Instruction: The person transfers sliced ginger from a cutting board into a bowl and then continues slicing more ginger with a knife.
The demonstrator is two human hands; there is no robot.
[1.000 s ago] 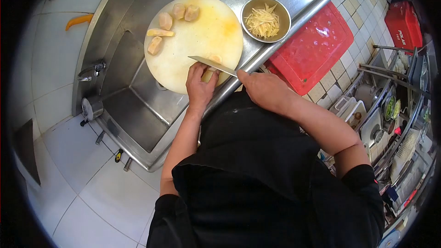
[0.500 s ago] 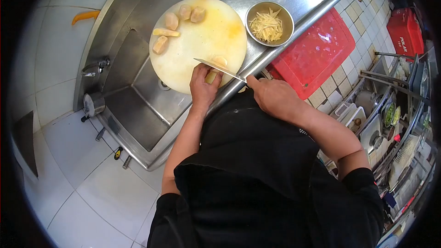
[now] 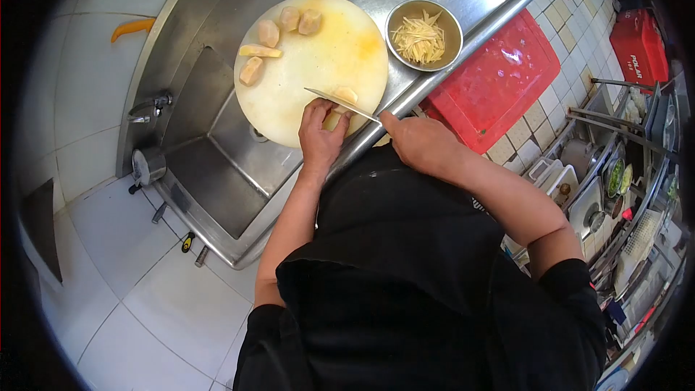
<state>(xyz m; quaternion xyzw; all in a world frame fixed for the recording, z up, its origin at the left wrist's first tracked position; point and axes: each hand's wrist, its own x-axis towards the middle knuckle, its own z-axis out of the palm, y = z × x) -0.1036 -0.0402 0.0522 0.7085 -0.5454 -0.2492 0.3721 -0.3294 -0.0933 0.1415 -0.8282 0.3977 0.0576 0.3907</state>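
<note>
My right hand [image 3: 409,137] is closed on the handle of a knife [image 3: 344,103], whose blade lies across the lower part of a round white cutting board [image 3: 304,101]. Pinched between the fingers of my left hand [image 3: 321,134] is a pale yellow piece [image 3: 333,120], right beside the blade. A cut slice [image 3: 346,94] rests on the blade's far side. Several peeled pale chunks [image 3: 268,32] and a flat yellowish slab [image 3: 260,51] sit at the board's upper left. Thin yellow strips [image 3: 418,38] fill part of a metal bowl [image 3: 454,22] to the right.
The board overlaps a steel sink [image 3: 217,181] with a tap [image 3: 150,106]. Beyond the counter's raised edge [image 3: 427,87] lies a red lid [image 3: 499,80]. Racks with pans and containers [image 3: 579,152] stand at the right, near a red box [image 3: 638,51].
The knife and my right hand have shifted slightly toward the left. My left hand keeps its place on the piece.
</note>
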